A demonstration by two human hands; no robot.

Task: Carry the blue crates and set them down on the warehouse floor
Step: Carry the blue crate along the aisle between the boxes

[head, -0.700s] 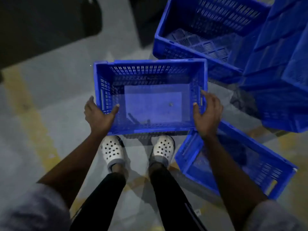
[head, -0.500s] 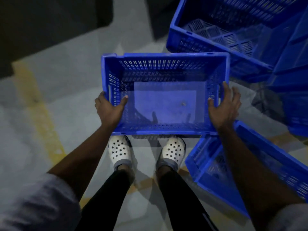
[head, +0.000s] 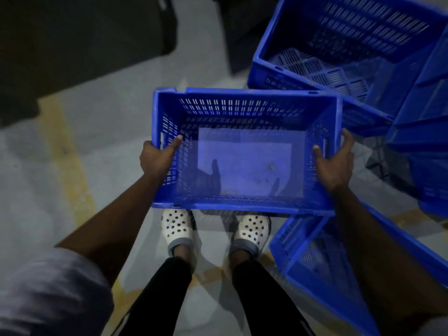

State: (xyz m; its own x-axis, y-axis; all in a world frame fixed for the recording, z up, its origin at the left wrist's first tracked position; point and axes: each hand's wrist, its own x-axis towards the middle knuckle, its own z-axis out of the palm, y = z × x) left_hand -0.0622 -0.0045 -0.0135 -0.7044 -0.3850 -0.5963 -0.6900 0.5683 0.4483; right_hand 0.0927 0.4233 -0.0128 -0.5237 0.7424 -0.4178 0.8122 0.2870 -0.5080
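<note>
1. Two hands carry one empty blue crate [head: 242, 112] above the shoes [head: 178, 229], clear of the floor [head: 109, 141].
2. Left hand [head: 157, 158] grips the left end wall, thumb inside; right hand [head: 335, 163] grips the right wall likewise.
3. Risk: lowered straight down, the crate would land on the toes.
4. Risk: its right corner may catch the tilted crate [head: 315, 263] just beside, jarring the grip.

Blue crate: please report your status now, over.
Left hand, right hand grip carried crate at its short sides. Not yet set down. Floor crate close on right.
</note>
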